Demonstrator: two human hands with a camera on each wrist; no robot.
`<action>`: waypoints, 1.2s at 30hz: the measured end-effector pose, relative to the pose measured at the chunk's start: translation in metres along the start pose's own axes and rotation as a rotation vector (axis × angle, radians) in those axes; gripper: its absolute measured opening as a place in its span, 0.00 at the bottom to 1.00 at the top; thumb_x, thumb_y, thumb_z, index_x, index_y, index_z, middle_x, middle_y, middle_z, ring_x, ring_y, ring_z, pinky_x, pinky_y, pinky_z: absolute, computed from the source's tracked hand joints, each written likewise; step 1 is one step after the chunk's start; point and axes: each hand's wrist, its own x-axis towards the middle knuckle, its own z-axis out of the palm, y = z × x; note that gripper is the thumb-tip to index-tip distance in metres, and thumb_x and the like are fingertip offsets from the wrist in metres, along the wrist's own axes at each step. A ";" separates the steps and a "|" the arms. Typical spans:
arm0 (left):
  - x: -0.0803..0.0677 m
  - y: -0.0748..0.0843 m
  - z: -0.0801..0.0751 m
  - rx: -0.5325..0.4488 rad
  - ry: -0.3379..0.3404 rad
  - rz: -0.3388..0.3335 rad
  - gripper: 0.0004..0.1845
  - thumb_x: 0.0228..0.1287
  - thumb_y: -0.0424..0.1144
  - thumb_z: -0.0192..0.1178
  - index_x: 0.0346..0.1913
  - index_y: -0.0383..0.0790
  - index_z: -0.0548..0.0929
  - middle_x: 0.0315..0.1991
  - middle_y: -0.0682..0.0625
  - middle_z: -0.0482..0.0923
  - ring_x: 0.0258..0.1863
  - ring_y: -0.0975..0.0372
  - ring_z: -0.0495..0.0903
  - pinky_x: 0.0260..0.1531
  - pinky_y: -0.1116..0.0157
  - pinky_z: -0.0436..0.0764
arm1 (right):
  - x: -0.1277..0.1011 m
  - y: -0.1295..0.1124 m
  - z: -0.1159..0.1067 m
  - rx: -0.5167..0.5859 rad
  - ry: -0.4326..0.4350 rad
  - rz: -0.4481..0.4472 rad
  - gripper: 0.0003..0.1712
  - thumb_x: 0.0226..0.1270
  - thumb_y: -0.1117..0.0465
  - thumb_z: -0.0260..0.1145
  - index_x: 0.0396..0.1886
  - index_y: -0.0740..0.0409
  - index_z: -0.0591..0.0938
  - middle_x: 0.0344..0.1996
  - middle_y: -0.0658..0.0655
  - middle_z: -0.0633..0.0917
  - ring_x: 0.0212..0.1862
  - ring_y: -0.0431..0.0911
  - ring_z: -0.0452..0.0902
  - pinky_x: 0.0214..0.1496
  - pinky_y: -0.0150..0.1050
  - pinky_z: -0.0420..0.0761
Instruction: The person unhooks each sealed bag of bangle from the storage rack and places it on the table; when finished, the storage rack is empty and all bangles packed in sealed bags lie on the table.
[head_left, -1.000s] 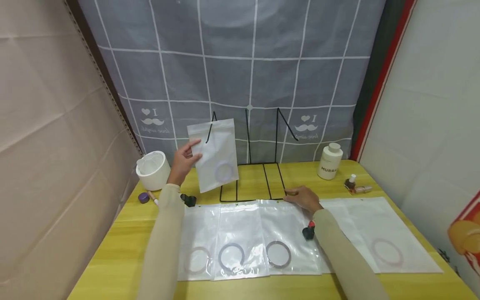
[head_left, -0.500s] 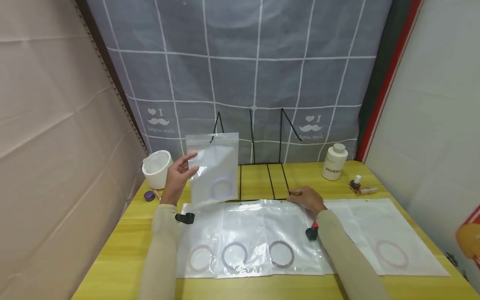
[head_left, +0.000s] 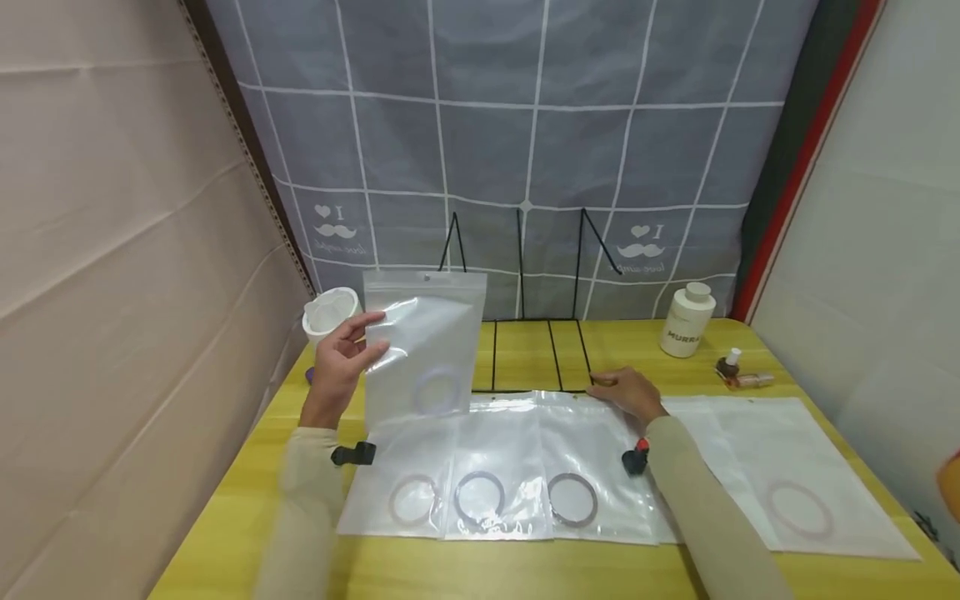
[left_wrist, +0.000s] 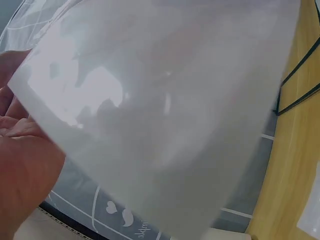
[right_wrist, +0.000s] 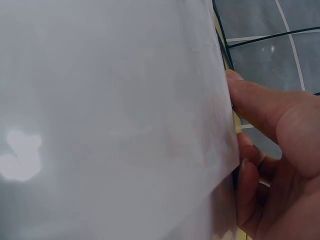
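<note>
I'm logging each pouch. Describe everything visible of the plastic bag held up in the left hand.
The plastic bag is a translucent, glossy, frosted-white pouch with a clear strip and a small hang hole along its top edge. A pale ring shows through its lower half. It is held upright above the table, in front of the black wire rack. The left hand pinches its left edge; nothing else touches it.

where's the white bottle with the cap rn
In the head view the white bottle stands upright at the table's far right, near the grey curtain, just right of the black wire rack and behind the small bottles.
</note>
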 end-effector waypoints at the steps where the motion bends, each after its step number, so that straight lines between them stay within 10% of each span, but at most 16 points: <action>1: -0.006 0.004 -0.003 -0.021 -0.008 -0.005 0.22 0.65 0.22 0.63 0.62 0.33 0.79 0.51 0.52 0.84 0.41 0.63 0.84 0.43 0.71 0.84 | 0.000 0.000 0.000 -0.002 -0.003 -0.003 0.35 0.62 0.36 0.70 0.66 0.43 0.80 0.66 0.65 0.77 0.65 0.65 0.73 0.54 0.55 0.76; 8: -0.057 0.018 -0.049 -0.202 -0.081 -0.173 0.24 0.69 0.17 0.52 0.59 0.42 0.81 0.50 0.52 0.85 0.43 0.63 0.85 0.41 0.67 0.86 | 0.001 0.002 -0.003 0.005 -0.017 -0.033 0.37 0.62 0.34 0.70 0.67 0.45 0.79 0.65 0.66 0.77 0.64 0.65 0.73 0.53 0.54 0.77; 14: -0.099 -0.009 -0.109 -0.269 -0.165 -0.460 0.24 0.74 0.19 0.45 0.60 0.45 0.80 0.52 0.53 0.84 0.47 0.64 0.84 0.45 0.66 0.85 | 0.003 0.004 -0.007 -0.009 -0.014 -0.038 0.38 0.62 0.33 0.69 0.67 0.46 0.79 0.65 0.66 0.77 0.65 0.65 0.73 0.52 0.53 0.77; 22: -0.114 -0.048 -0.150 0.218 -0.055 -0.743 0.20 0.68 0.33 0.65 0.62 0.39 0.80 0.34 0.63 0.79 0.35 0.67 0.80 0.38 0.69 0.82 | 0.006 0.002 -0.005 -0.005 -0.019 -0.048 0.38 0.63 0.33 0.68 0.68 0.46 0.79 0.66 0.66 0.76 0.64 0.65 0.73 0.48 0.48 0.78; 36: -0.088 -0.067 -0.160 0.626 -0.069 -0.735 0.25 0.69 0.34 0.64 0.65 0.26 0.74 0.67 0.30 0.69 0.63 0.46 0.67 0.47 0.74 0.71 | 0.010 0.002 -0.004 0.003 -0.026 0.002 0.39 0.62 0.32 0.68 0.68 0.43 0.79 0.68 0.65 0.74 0.65 0.64 0.72 0.49 0.48 0.76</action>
